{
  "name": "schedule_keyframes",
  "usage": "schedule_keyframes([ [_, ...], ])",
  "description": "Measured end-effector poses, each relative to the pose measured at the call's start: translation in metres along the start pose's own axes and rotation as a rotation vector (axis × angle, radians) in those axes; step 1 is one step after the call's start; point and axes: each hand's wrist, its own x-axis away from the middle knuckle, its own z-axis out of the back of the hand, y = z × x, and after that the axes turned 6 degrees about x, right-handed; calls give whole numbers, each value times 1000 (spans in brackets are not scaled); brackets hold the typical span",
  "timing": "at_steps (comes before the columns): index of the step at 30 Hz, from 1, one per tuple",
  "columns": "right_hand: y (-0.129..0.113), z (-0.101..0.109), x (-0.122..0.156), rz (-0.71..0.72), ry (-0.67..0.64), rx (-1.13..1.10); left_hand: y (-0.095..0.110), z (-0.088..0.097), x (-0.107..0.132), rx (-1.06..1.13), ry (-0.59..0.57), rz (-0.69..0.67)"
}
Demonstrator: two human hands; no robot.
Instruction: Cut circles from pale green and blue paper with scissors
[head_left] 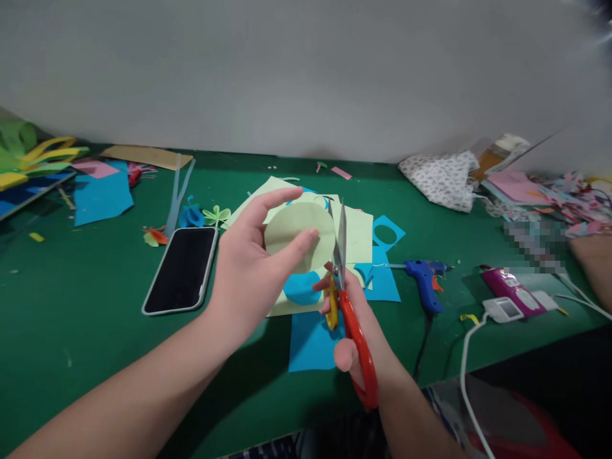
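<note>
**Pale green disc [289,239] above darker green tabletop [95,357]**

Clock positions are taken from the disc. The wall [287,83] is plain grey. The scissors [352,319] show one red handle, one yellow, with silver blades. At 6 o'clock, the paper sheet [310,343] is bright blue. Between 8 and 9, the phone [180,271] presents a black screen and pale rim. At 10, the cardboard strip [148,156] is tan. Toward 2, the cloth [440,178] is white with small grey motifs. Between 3 and 4, the glue gun [424,280] is blue, its trigger [437,285] orange.
</note>
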Motion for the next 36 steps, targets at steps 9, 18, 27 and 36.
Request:
schedule_keyframes([
  [9, 0, -2, 1, -35, -2, -59, -1, -1, 1, 39, -18, 23],
  [18, 0, -2, 1, -41, 1, -56, 0, -2, 2, 110, -35, 52],
  [27, -6, -4, 0, -80, 12, -149, -4, 1, 0, 210, -66, 69],
  [36, -2, -6, 0, -146, 35, -191, -3, 2, -1, 208, -57, 75],
])
